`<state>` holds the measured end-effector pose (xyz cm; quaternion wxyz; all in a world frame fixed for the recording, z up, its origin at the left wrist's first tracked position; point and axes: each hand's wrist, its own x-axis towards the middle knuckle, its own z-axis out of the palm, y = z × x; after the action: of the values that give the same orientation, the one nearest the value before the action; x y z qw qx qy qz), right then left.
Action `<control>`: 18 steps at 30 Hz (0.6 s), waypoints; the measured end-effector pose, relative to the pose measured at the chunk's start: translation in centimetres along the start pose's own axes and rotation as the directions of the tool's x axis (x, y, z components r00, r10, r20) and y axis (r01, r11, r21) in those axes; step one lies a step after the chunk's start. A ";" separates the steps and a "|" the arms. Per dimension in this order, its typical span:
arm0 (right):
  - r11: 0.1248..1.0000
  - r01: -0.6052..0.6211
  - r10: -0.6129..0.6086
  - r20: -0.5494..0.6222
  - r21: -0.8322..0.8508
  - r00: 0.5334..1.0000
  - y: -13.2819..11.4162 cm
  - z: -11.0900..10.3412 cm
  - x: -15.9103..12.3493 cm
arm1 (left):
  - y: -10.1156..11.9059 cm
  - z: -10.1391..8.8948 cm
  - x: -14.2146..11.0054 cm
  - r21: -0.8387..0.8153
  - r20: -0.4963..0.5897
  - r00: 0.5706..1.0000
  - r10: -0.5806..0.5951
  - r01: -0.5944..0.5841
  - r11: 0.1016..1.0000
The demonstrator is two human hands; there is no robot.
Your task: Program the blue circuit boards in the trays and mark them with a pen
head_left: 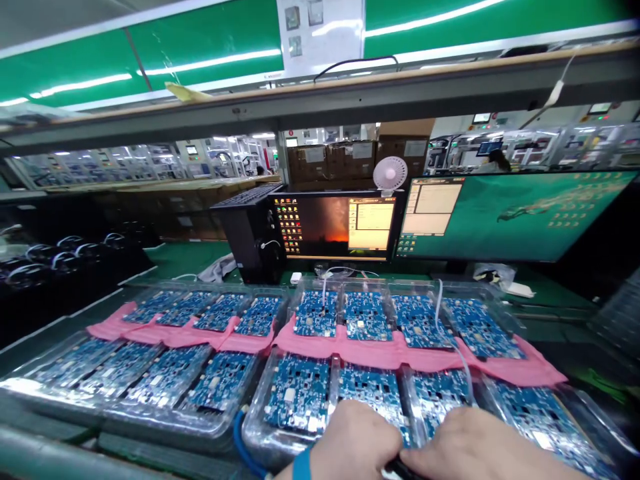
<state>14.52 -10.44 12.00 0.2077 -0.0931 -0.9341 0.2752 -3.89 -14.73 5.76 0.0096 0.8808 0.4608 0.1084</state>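
Observation:
At the bottom edge, my left hand point(357, 437) and my right hand point(473, 447) are close together, both with fingers curled. Between them shows a small black object point(400, 468), gripped from both sides; most of it is hidden, so I cannot tell its kind. A blue wrist strap point(301, 465) is around my left wrist. Just beyond my hands is a clear plastic tray point(255, 417) with blue circuit boards point(299, 393) in two rows. A pink strip point(345, 348) lies across the tray between the rows. A white cable point(463, 363) runs over the boards down behind my right hand.
Another clear tray point(165, 417) of blue boards stands to the left, beside a blue cord point(240, 447). Behind are a black computer tower point(250, 237), a monitor point(320, 230), a wider monitor point(500, 227) and a small fan point(390, 173). A shelf beam point(350, 100) crosses overhead.

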 end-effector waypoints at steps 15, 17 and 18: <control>0.722 -0.478 0.649 -0.249 0.500 0.718 10.8 8.6 17.4 | -10.6 0.1 0.6 0.189 0.054 0.901 -0.431 0.415 0.890; 0.687 -0.528 0.696 -0.243 0.500 0.676 12.0 9.5 18.1 | -10.9 0.5 0.5 0.170 0.059 0.897 -0.437 0.423 0.890; 0.675 -0.546 0.712 -0.243 0.497 0.659 12.4 9.8 18.3 | -11.0 0.7 0.5 0.159 0.060 0.895 -0.441 0.428 0.890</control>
<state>-5.45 0.50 3.82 0.3053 -0.4314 -0.7003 0.4799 -12.35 -7.96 3.93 -0.0073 0.7578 0.6519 0.0287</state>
